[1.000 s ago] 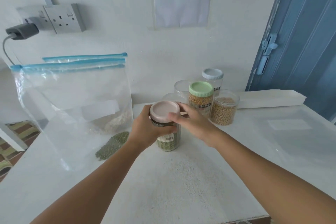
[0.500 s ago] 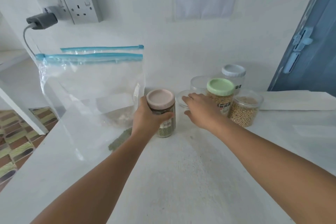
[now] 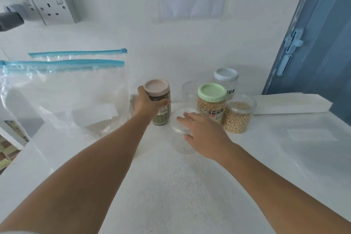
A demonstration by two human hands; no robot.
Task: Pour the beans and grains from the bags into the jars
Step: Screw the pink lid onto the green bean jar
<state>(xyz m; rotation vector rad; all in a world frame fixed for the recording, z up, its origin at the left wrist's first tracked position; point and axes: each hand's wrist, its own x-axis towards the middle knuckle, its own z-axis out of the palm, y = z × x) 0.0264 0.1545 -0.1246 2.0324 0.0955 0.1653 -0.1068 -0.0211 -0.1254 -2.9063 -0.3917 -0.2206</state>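
My left hand (image 3: 149, 104) grips a jar of green beans (image 3: 160, 104) with a pink lid, which stands on the white table (image 3: 171, 186) beside the bags. Right of it, my right hand (image 3: 201, 133) holds an empty clear jar (image 3: 180, 129), fingers over its open rim and thumb on the near side. Two clear zip bags with blue seals lean at the left; the front bag (image 3: 57, 100) has pale grains at its bottom, and the second bag (image 3: 76, 53) stands behind it.
Behind my right hand stand a green-lidded jar of yellow beans (image 3: 211, 104), an open jar of soybeans (image 3: 238, 118), a grey-lidded jar (image 3: 226, 80) and another empty clear jar (image 3: 190, 91). A white paper box (image 3: 292, 104) and a flat clear bag (image 3: 313, 135) lie at the right.
My left hand has moved the pink-lidded jar back toward the wall beside the bags. My right hand left its lid and took hold of the empty clear jar.
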